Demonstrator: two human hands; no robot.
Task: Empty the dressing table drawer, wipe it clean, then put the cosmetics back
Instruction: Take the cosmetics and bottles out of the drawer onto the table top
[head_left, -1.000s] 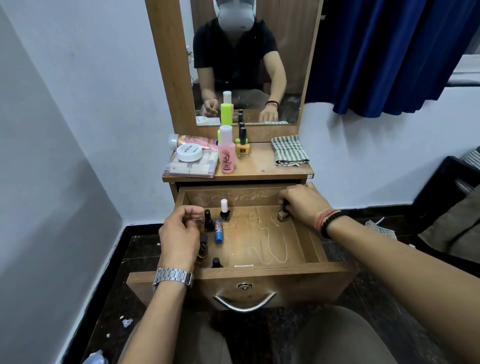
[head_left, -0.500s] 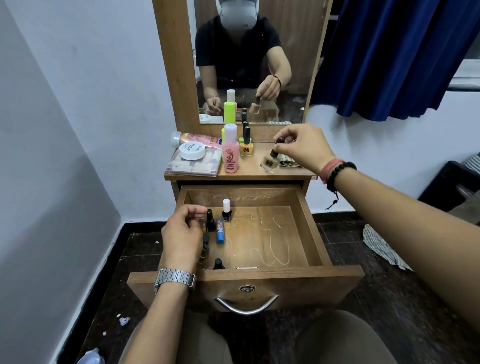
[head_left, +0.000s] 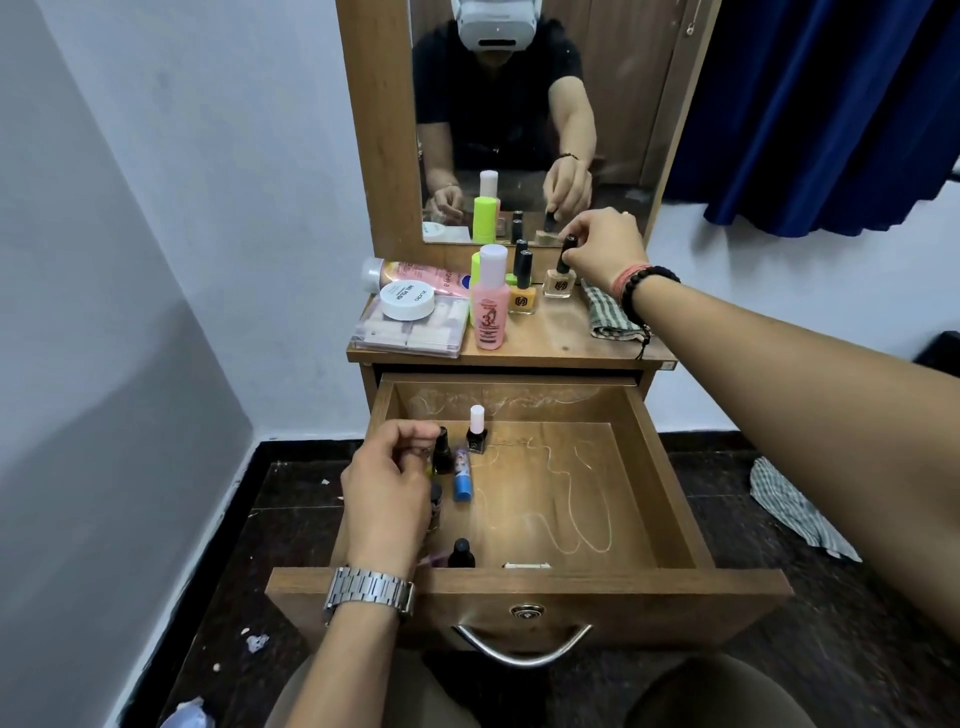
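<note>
Seated person at a wooden dressing table with its drawer pulled fully out. The right hand reaches over the table top and pinches the black cap of a beige nail polish bottle, which stands upright on the table; whether its base bears fully on the wood cannot be told. Just left of that hand stand an orange nail polish bottle, a pink bottle with a white cap and, behind them, a lime-green bottle. Farther left lie a white round jar on a clear plastic box and a pink tube on its side. Below the right wrist lies a folded striped cloth.

The left hand, a metal watch on its wrist, is inside the drawer at its left side, fingers curled around a dark nail polish bottle. Just right of this hand stand a white-capped dark bottle and a blue tube lying flat. Near the heel of the hand, against the drawer front, stands a black-capped bottle; another small bottle is partly hidden by the hand. Pale squiggled marks cross the drawer floor to the right of the left hand.
</note>
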